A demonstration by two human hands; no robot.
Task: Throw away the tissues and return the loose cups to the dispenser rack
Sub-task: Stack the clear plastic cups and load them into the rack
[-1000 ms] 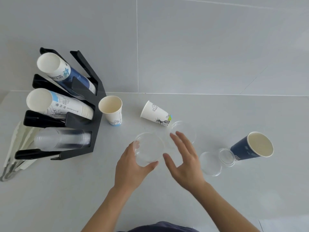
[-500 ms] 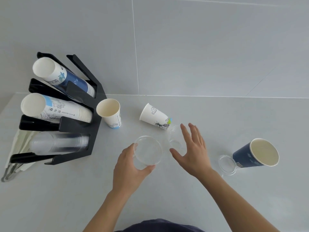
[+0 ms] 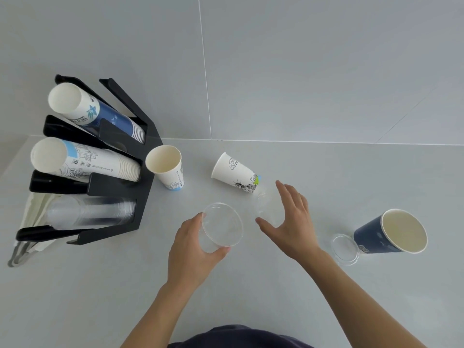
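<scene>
My left hand grips a clear plastic cup, mouth toward me. My right hand is spread open around a second clear cup lying on the counter; whether it touches the cup I cannot tell. A white printed paper cup lies on its side just behind. Another white paper cup stands next to the black dispenser rack. A dark blue paper cup lies at the right beside a third clear cup. No tissues are in view.
The rack at the left holds three stacks: blue-and-white cups on top, white printed cups in the middle, clear cups below. Something pale lies behind the rack's left side. A grey tiled wall backs the counter.
My right hand moved away from the left, toward the clear cup lying behind it, and opened around it. My left hand kept hold of its clear cup.
</scene>
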